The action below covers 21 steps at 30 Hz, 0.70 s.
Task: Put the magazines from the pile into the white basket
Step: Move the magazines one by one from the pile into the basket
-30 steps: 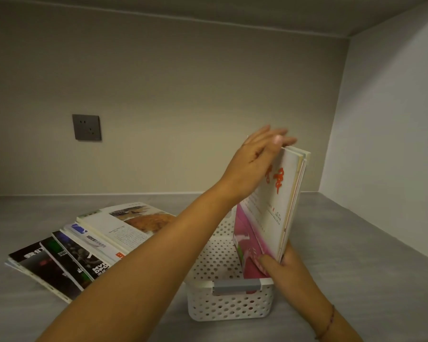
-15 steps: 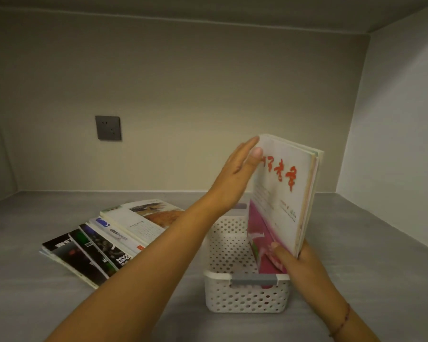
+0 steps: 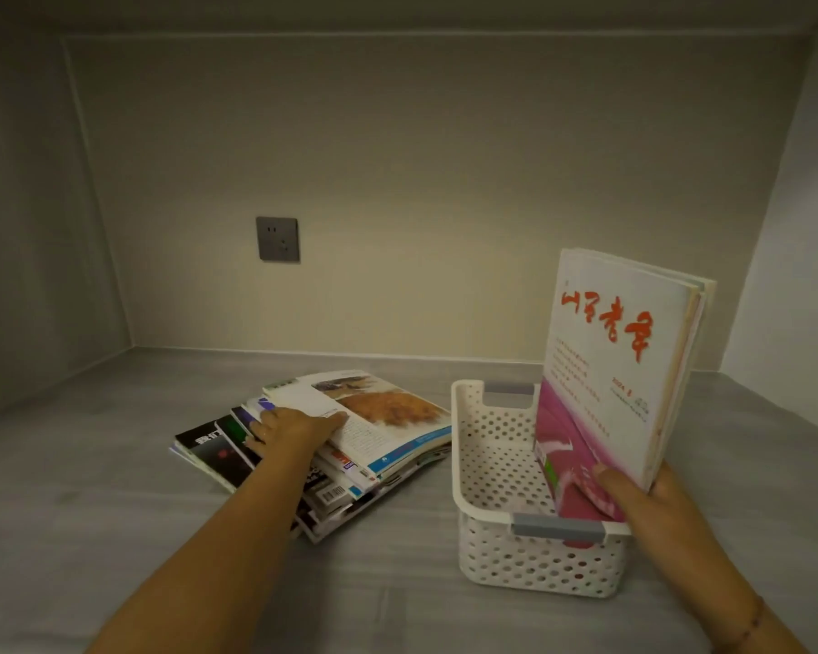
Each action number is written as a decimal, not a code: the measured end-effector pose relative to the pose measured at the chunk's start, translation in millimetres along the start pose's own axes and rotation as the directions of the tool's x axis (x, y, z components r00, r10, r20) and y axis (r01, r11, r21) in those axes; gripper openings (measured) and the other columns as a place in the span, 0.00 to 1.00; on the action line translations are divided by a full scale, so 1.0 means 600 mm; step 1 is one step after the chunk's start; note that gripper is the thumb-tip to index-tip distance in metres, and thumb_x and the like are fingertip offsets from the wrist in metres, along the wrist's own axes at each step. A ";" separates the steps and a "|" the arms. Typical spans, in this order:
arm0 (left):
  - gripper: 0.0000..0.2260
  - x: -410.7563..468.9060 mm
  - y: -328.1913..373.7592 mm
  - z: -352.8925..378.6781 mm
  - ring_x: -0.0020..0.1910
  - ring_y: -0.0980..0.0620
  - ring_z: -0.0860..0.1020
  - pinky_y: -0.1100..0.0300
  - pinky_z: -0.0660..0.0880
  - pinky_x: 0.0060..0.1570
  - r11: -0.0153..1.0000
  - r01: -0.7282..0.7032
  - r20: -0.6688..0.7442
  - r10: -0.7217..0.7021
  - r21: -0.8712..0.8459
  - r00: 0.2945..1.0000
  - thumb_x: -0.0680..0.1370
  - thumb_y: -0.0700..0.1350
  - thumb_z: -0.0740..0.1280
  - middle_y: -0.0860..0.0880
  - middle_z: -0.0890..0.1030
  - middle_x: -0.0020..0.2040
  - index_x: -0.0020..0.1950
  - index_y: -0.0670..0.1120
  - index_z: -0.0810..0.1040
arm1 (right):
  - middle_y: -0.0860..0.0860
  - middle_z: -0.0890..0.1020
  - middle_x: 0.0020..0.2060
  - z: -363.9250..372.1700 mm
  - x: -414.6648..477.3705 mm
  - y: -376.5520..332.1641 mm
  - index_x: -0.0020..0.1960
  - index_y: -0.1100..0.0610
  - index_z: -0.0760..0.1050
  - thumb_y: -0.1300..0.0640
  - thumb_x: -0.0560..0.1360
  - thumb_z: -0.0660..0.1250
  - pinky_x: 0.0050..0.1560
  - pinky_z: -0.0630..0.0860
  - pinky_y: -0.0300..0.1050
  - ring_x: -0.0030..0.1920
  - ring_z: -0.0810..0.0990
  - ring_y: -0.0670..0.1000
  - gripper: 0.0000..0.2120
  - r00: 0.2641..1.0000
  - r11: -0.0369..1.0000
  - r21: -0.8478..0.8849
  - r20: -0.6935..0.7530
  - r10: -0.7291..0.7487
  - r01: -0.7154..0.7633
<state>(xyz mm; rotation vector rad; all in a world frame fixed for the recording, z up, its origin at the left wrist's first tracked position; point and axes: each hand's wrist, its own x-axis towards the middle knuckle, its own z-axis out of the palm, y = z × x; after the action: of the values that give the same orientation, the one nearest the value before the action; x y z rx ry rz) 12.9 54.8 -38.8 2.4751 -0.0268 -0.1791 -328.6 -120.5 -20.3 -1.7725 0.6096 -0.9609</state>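
Observation:
A white perforated basket (image 3: pixel 501 554) with grey handles stands right of centre. Upright magazines (image 3: pixel 610 370), the front one white and pink with red lettering, stand in its right side. My right hand (image 3: pixel 643 502) pinches their lower near corner, thumb on the front cover. A fanned pile of magazines (image 3: pixel 388 417) lies flat on the surface to the left of the basket. My left hand (image 3: pixel 294 429) rests on the pile's left part, fingers lying over the top magazine's edge.
The grey surface (image 3: pixel 114 488) sits in a recess with a back wall and side walls. A grey wall socket (image 3: pixel 277 239) is on the back wall above the pile. The right side wall stands close behind the basket.
My left hand has left the top of the upright magazines and dropped leftward onto the pile. My right hand still holds the magazines in the basket.

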 end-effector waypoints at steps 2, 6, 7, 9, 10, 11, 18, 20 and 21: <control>0.50 0.007 -0.006 -0.008 0.75 0.41 0.56 0.46 0.56 0.73 1.000 -0.006 0.007 0.006 0.007 1.000 0.68 0.67 0.69 0.40 0.57 0.76 0.77 0.39 0.52 | 0.49 0.77 0.51 0.000 -0.001 -0.001 0.66 0.53 0.68 0.61 0.74 0.64 0.41 0.68 0.33 0.45 0.73 0.38 0.20 1.000 1.000 -0.004 0.000 -0.003 0.003; 0.41 0.014 -0.029 -0.025 0.63 0.41 0.73 0.48 0.73 0.62 0.992 0.019 0.035 -0.014 -0.126 0.999 0.66 0.60 0.75 0.39 0.71 0.67 0.70 0.38 0.65 | 0.50 0.77 0.52 -0.001 -0.004 -0.004 0.66 0.53 0.68 0.60 0.74 0.64 0.46 0.71 0.42 0.47 0.76 0.48 0.20 1.000 1.000 0.002 0.001 -0.003 0.003; 0.39 0.010 -0.034 -0.028 0.59 0.42 0.76 0.48 0.75 0.59 0.982 0.036 0.033 -0.030 -0.185 0.999 0.66 0.57 0.76 0.39 0.73 0.64 0.67 0.38 0.67 | 0.50 0.77 0.52 -0.001 -0.004 -0.006 0.66 0.53 0.68 0.60 0.74 0.64 0.49 0.71 0.44 0.49 0.76 0.50 0.21 1.000 1.000 -0.004 0.003 -0.002 0.002; 0.36 0.002 -0.041 -0.032 0.55 0.41 0.78 0.48 0.77 0.56 0.964 0.054 0.023 -0.050 -0.260 0.998 0.65 0.54 0.78 0.39 0.74 0.62 0.65 0.38 0.68 | 0.51 0.77 0.53 0.000 -0.004 -0.008 0.66 0.53 0.68 0.60 0.74 0.64 0.51 0.70 0.46 0.50 0.76 0.52 0.21 1.000 1.000 -0.007 0.009 0.003 -0.003; 0.36 -0.001 -0.042 -0.034 0.55 0.42 0.78 0.48 0.77 0.56 0.964 0.055 0.023 -0.051 -0.260 0.998 0.65 0.53 0.78 0.39 0.74 0.62 0.65 0.38 0.69 | 0.51 0.77 0.53 0.000 -0.005 -0.009 0.66 0.53 0.68 0.61 0.74 0.65 0.51 0.71 0.46 0.49 0.76 0.52 0.22 1.000 1.000 -0.005 0.011 0.007 -0.007; 0.35 -0.006 -0.041 -0.034 0.55 0.42 0.77 0.49 0.77 0.56 0.967 0.052 0.023 -0.048 -0.249 0.999 0.66 0.54 0.77 0.39 0.74 0.63 0.65 0.38 0.69 | 0.51 0.77 0.52 0.000 -0.006 -0.009 0.66 0.53 0.68 0.61 0.73 0.65 0.50 0.71 0.46 0.48 0.76 0.50 0.22 1.000 1.000 -0.005 0.012 0.011 -0.011; 0.22 -0.020 -0.029 -0.039 0.57 0.40 0.75 0.53 0.74 0.48 0.859 0.006 -0.053 -0.039 -0.512 0.998 0.76 0.42 0.67 0.39 0.73 0.63 0.68 0.39 0.67 | 0.41 0.77 0.43 -0.002 -0.003 -0.007 0.65 0.53 0.68 0.61 0.73 0.64 0.39 0.70 0.38 0.43 0.76 0.41 0.20 1.000 1.000 -0.022 0.001 0.021 -0.021; 0.18 -0.028 -0.023 -0.044 0.51 0.40 0.78 0.51 0.78 0.43 0.572 0.067 0.066 -0.021 -0.818 0.998 0.76 0.40 0.64 0.39 0.76 0.57 0.65 0.40 0.67 | 0.42 0.76 0.43 0.000 -0.002 -0.005 0.66 0.53 0.68 0.61 0.74 0.64 0.39 0.70 0.37 0.43 0.75 0.40 0.21 1.000 1.000 -0.024 -0.004 0.020 -0.020; 0.15 -0.033 -0.019 -0.048 0.46 0.42 0.78 0.52 0.79 0.37 0.451 0.142 0.150 -0.019 -0.881 0.989 0.77 0.42 0.65 0.40 0.77 0.53 0.62 0.41 0.68 | 0.42 0.76 0.44 0.000 -0.001 -0.004 0.66 0.53 0.68 0.62 0.74 0.64 0.39 0.70 0.36 0.43 0.75 0.40 0.21 1.000 1.000 -0.020 -0.003 0.019 -0.019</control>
<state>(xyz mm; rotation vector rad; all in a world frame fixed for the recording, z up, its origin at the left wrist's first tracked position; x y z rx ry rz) -3.3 82.7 -21.1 1.3675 0.1140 -0.2920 -329.0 -119.0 -18.1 -1.7797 0.6389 -0.9479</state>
